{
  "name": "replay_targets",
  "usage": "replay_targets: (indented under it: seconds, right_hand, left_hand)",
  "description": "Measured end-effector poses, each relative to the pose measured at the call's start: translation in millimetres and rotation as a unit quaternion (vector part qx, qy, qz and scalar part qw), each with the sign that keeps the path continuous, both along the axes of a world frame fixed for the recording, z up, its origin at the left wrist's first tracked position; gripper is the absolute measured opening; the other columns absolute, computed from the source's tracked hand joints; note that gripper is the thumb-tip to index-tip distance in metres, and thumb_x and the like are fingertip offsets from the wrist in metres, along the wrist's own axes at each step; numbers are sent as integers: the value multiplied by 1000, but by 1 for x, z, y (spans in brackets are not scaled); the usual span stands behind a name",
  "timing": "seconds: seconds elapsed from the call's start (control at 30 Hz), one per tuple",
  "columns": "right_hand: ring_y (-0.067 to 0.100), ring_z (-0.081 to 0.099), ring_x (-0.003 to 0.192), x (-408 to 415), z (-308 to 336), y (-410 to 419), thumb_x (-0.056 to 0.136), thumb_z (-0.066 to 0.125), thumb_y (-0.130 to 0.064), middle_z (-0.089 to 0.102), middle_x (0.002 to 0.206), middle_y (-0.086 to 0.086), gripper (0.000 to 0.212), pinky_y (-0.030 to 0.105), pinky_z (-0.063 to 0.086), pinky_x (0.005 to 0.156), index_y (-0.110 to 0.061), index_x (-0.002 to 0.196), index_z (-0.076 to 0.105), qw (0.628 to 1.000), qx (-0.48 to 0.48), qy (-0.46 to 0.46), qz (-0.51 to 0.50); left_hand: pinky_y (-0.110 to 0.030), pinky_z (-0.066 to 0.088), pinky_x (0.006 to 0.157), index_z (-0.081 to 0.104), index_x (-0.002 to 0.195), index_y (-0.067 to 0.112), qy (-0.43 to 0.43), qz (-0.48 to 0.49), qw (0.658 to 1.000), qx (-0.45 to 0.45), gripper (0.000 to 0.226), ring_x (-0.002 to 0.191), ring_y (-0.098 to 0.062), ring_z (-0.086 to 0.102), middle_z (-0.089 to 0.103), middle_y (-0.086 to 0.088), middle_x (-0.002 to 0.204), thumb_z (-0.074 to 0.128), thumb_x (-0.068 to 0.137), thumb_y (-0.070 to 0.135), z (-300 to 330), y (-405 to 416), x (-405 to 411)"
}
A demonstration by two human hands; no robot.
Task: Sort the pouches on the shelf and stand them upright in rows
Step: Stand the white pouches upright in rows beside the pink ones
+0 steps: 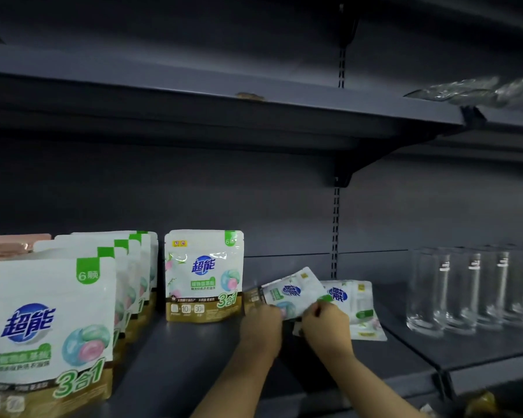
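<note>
Both hands on one tilted pouch (290, 294) mid-shelf (194, 357): left hand (260, 327) and right hand (326, 325), each grip clamped on its lower edge. Another pouch (360, 309) lies flat just behind. Row of pouches (73, 297) upright at left.

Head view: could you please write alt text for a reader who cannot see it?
Both hands, left and right, grip a tilted pouch over a grey shelf. One pouch stands alone at centre, a row stands left, glasses right.
</note>
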State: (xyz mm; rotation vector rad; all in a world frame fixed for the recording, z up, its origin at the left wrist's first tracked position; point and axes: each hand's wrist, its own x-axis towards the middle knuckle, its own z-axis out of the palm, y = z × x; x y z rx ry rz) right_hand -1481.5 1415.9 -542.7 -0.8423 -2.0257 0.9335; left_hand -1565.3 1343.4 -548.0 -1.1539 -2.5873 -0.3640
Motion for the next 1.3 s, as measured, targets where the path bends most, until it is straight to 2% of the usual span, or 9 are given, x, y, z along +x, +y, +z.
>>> replay_targets:
  seconds: [0.13, 0.27, 0.47, 0.6, 0.73, 0.9, 1.03, 1.17, 1.3]
  right_hand:
    - [25, 55, 78, 4, -2, -5, 93, 50, -26, 61, 76, 8, 36, 26, 44, 69, -8, 62, 53, 997, -61, -48, 14]
    - [27, 63, 98, -3, 3, -10, 71, 58, -66, 67, 101, 8, 60, 40, 50, 94, -14, 100, 59, 971, -212, 60, 90]
    - [30, 62, 80, 3, 11, -16, 91, 40, 0, 64, 100, 21, 28, 41, 54, 75, 2, 116, 54, 904, -335, 236, 124]
    - [23, 64, 71, 18, 21, -26, 88, 35, 4, 68, 88, 14, 28, 28, 54, 59, -3, 101, 58, 902, -306, 262, 157]
    - [31, 66, 87, 10, 23, -32, 85, 38, -4, 69, 97, 17, 24, 43, 54, 79, -4, 92, 61, 935, -245, 220, 135]
    - [27, 65, 90, -12, 15, -57, 94, 39, -10, 68, 95, 12, 23, 43, 56, 82, -12, 83, 59, 961, -150, 153, 176]
    - [12, 57, 89, -32, 5, -69, 96, 42, -10, 59, 108, 4, 20, 19, 45, 72, -11, 115, 47, 973, -60, 91, 203]
    - [19, 57, 106, -55, -7, -75, 68, 82, -16, 54, 119, 6, 63, 33, 52, 88, -18, 109, 34, 970, -56, 69, 227]
    - [24, 49, 114, -69, -13, -80, 57, 87, -19, 45, 123, 8, 93, 41, 48, 97, -15, 128, 29, 988, 1, 44, 151]
  left_hand:
    - [-38, 48, 93, 48, 132, 6, 53, 1, 997, -50, 39, 118, -32, 56, 57, -17, 127, 35, 96, 2, 12, 0, 14]
    - [-40, 48, 92, 51, 126, 3, 70, -30, 997, -2, 33, 113, -34, 59, 61, -16, 122, 41, 95, 8, 24, -7, 37]
    - [-40, 52, 80, 63, 109, 13, -35, -128, 975, 177, 26, 100, -35, 62, 67, -14, 108, 48, 91, 23, 21, -32, 44]
    - [-20, 42, 89, 49, 128, 15, -104, -86, 929, 345, 41, 113, -17, 54, 56, -3, 124, 57, 88, 20, 20, -62, 27]
    - [-30, 33, 107, 22, 146, 10, -139, -2, 921, 364, 76, 135, -22, 35, 36, -5, 145, 64, 85, 27, 20, -92, 11]
    - [-21, 40, 85, 43, 127, 7, -203, 10, 892, 404, 46, 116, -21, 54, 58, -6, 125, 62, 86, 14, 10, -110, -1]
    - [-27, 43, 92, 44, 132, 5, -186, 47, 870, 454, 54, 114, -25, 55, 59, -11, 124, 65, 83, 9, 1, -121, -18]
    - [-30, 41, 91, 46, 127, 1, -172, 92, 871, 450, 47, 114, -28, 52, 54, -16, 122, 64, 84, 10, 0, -122, -29]
    - [-32, 41, 93, 46, 124, -1, -174, 115, 867, 453, 45, 115, -29, 50, 51, -18, 123, 64, 84, 11, 1, -117, -36]
